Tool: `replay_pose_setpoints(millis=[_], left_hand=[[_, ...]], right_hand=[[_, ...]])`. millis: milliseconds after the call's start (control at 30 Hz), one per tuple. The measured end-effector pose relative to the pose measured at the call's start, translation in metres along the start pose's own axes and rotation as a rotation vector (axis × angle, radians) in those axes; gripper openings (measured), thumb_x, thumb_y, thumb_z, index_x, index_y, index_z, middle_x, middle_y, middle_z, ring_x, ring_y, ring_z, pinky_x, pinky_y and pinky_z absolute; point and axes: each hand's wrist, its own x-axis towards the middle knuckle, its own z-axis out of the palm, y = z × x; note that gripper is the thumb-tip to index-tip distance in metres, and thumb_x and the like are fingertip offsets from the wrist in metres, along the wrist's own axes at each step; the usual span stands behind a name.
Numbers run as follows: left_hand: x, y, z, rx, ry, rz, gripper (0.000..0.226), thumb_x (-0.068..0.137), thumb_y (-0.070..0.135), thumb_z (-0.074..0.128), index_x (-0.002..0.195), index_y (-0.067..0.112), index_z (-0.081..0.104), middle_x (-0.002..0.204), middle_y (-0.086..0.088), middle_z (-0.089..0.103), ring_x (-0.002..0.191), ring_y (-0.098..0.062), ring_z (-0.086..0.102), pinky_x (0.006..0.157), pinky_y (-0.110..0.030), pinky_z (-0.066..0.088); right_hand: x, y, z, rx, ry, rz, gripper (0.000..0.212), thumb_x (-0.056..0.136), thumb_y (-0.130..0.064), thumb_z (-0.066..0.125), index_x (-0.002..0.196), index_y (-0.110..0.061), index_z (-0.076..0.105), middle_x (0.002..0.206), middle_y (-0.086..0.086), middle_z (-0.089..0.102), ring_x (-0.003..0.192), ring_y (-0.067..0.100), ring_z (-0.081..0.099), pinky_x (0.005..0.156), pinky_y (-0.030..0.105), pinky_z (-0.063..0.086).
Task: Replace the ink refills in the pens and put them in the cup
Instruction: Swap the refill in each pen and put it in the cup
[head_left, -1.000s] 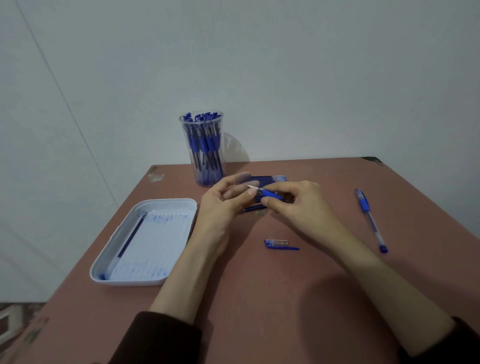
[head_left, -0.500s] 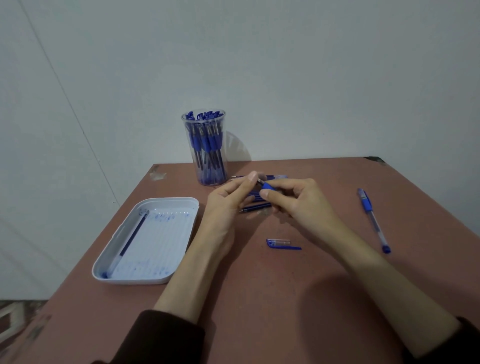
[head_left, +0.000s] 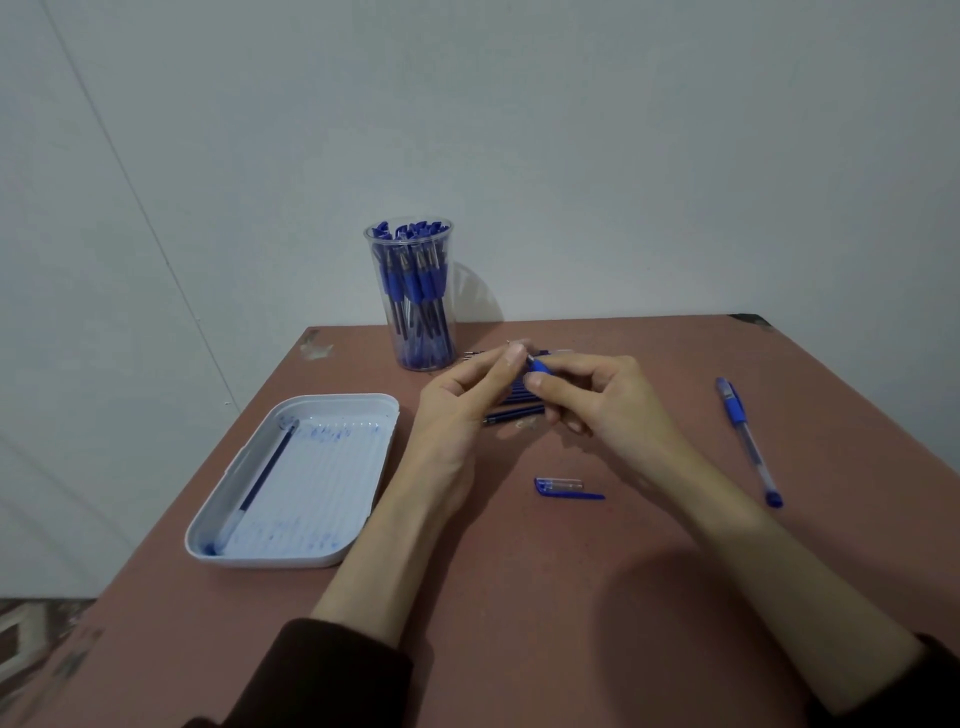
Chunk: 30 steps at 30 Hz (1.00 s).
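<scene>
- Our right hand (head_left: 608, 402) grips the pen (head_left: 540, 366) by its blue grip, above the far middle of the table (head_left: 519, 597).
- Our left hand (head_left: 457, 410) pinches that pen's tip end between thumb and forefinger.
- Loose refills (head_left: 514, 413) lie on the table beneath the hands.
- The clear cup (head_left: 439, 343), full of pens, stands upright beyond and left of the hands.
- A cap (head_left: 563, 487) lies nearer us; a second pen (head_left: 748, 441) lies well to the right.
- The white tray (head_left: 270, 560) at left holds one used refill (head_left: 265, 473).
</scene>
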Motion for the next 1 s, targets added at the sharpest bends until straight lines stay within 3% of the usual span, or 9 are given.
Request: replay_pose_setpoints(millis=[67, 167, 333, 400, 533, 600, 700, 800, 1000], left_hand=[[0.0, -0.001, 0.001, 0.013, -0.006, 0.007, 0.02, 0.081, 0.025, 0.067, 0.09, 0.009, 0.075, 0.095, -0.027, 0.068, 0.078, -0.038, 0.066, 0.082, -0.051, 0.052], [-0.002, -0.001, 0.004, 0.011, -0.016, -0.003, 0.02, 0.082, 0.024, 0.065, 0.089, 0.008, 0.073, 0.08, -0.029, 0.061, 0.063, -0.036, 0.063, 0.064, -0.04, 0.054], [0.001, -0.002, 0.0, -0.031, 0.039, 0.007, 0.047, 0.08, 0.032, 0.076, 0.111, -0.001, 0.061, 0.095, -0.039, 0.057, 0.093, -0.061, 0.056, 0.093, -0.068, 0.042], [0.001, -0.002, -0.001, -0.02, 0.048, -0.001, 0.052, 0.08, 0.033, 0.075, 0.112, -0.005, 0.061, 0.105, -0.044, 0.055, 0.102, -0.064, 0.052, 0.094, -0.073, 0.037], [0.0, -0.001, -0.001, 0.02, 0.086, 0.011, 0.043, 0.078, 0.032, 0.076, 0.101, -0.004, 0.068, 0.107, -0.036, 0.062, 0.104, -0.053, 0.059, 0.093, -0.067, 0.044], [0.002, -0.003, -0.003, 0.053, 0.075, 0.02, 0.038, 0.08, 0.029, 0.074, 0.1, -0.003, 0.07, 0.105, -0.033, 0.064, 0.102, -0.049, 0.061, 0.092, -0.065, 0.045], [0.003, -0.004, -0.006, 0.056, 0.069, 0.011, 0.031, 0.081, 0.027, 0.073, 0.095, -0.001, 0.072, 0.1, -0.037, 0.063, 0.089, -0.051, 0.062, 0.091, -0.069, 0.042], [0.004, -0.004, -0.008, 0.035, 0.049, -0.024, 0.028, 0.077, 0.028, 0.077, 0.091, 0.004, 0.073, 0.093, -0.039, 0.061, 0.093, -0.06, 0.057, 0.093, -0.07, 0.041], [0.005, -0.004, -0.01, 0.049, 0.047, -0.04, 0.019, 0.072, 0.028, 0.074, 0.082, 0.012, 0.076, 0.088, -0.022, 0.068, 0.091, -0.036, 0.064, 0.099, -0.06, 0.043]], right_hand=[[-0.002, -0.001, 0.002, 0.019, -0.057, 0.026, 0.015, 0.089, -0.011, 0.063, 0.1, -0.011, 0.073, 0.052, -0.004, 0.055, 0.041, 0.002, 0.046, 0.045, 0.018, 0.03], [-0.003, -0.002, 0.004, 0.055, -0.118, 0.061, 0.012, 0.09, -0.013, 0.062, 0.092, -0.011, 0.073, 0.058, 0.008, 0.053, 0.04, 0.002, 0.044, 0.045, 0.021, 0.029], [0.001, -0.002, 0.0, 0.16, -0.064, 0.04, 0.015, 0.091, -0.015, 0.06, 0.09, -0.015, 0.075, 0.056, 0.007, 0.05, 0.043, 0.011, 0.031, 0.043, 0.019, 0.028], [0.001, -0.002, 0.0, 0.118, -0.037, 0.025, 0.014, 0.091, -0.015, 0.061, 0.092, -0.016, 0.075, 0.055, 0.005, 0.05, 0.043, 0.011, 0.032, 0.044, 0.023, 0.025], [-0.001, -0.001, 0.003, 0.021, -0.001, -0.029, 0.013, 0.089, -0.006, 0.062, 0.095, -0.014, 0.071, 0.05, -0.01, 0.059, 0.042, 0.001, 0.052, 0.049, 0.012, 0.038], [-0.002, 0.002, 0.004, -0.03, -0.01, -0.041, 0.012, 0.087, -0.013, 0.066, 0.095, -0.019, 0.074, 0.056, -0.007, 0.06, 0.048, 0.003, 0.053, 0.053, 0.018, 0.042], [0.0, 0.006, 0.001, -0.009, -0.06, 0.031, 0.012, 0.087, -0.019, 0.066, 0.096, -0.019, 0.075, 0.055, 0.001, 0.054, 0.044, 0.008, 0.04, 0.047, 0.022, 0.034], [0.0, 0.005, -0.001, 0.121, -0.142, 0.123, 0.014, 0.089, -0.022, 0.064, 0.095, -0.017, 0.075, 0.056, 0.004, 0.051, 0.042, 0.009, 0.031, 0.047, 0.027, 0.022], [0.002, 0.003, -0.004, 0.273, -0.286, 0.23, 0.019, 0.078, -0.034, 0.064, 0.082, -0.02, 0.075, 0.056, 0.004, 0.047, 0.039, 0.007, 0.026, 0.054, 0.035, 0.008]])
